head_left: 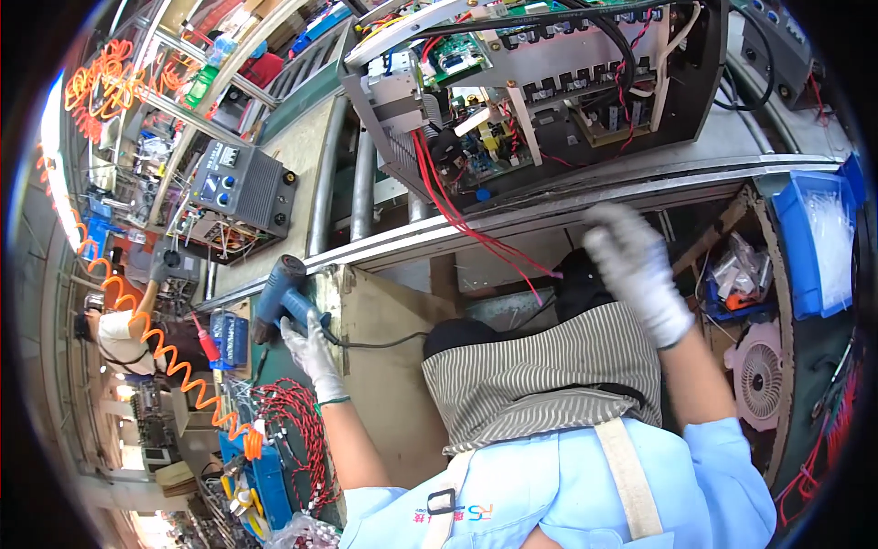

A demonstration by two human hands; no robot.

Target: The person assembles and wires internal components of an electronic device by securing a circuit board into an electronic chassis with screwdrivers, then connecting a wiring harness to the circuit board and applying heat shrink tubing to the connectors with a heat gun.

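Note:
My left hand (313,357), in a white glove, reaches to a blue heat gun (282,291) at the left side of the bench. Its fingers are apart and come up against the end of the handle; I see no closed grip around it. My right hand (631,265), also gloved in white, is in the air over my right knee, its fingers smeared by motion. Several red wires (471,229) hang from an opened machine chassis (540,110) and end in pink tips between the hands. A dark cord runs from the heat gun toward my lap.
The chassis stands on a roller conveyor (361,183). Farther left sits another grey machine (240,192). An orange coiled hose (155,343) hangs at left above red-black wire bundles (297,430). At right are a blue bin (817,247) and a pink fan (757,375).

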